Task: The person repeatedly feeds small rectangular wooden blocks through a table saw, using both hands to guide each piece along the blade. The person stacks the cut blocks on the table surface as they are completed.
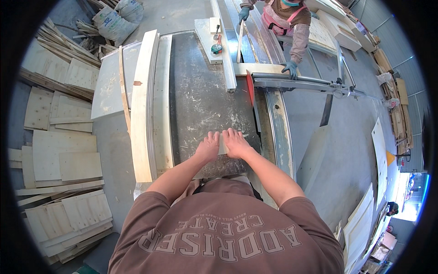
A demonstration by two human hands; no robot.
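Note:
At the near end of a dark, scuffed saw table (200, 105), my left hand (209, 147) and my right hand (236, 143) grip a small pale wood piece (223, 145) between them, fingers curled over its sides. My hands hide most of that piece. Farther off and to the right stands a red blade guard (249, 89). Beyond it lies a light board (264, 69) by a metal crossbar. A co-worker's gloved hand (289, 69) rests at the board's right end, and their other gloved hand (244, 14) touches a thin strip farther back.
Long pale planks (145, 109) stand along the table's left side. A metal fence (223, 55) reaches from the far end beside a board with a small tool (216, 45). Plywood stacks (64, 155) and full sacks (116, 20) lie left; a metal rail (280, 128) runs right.

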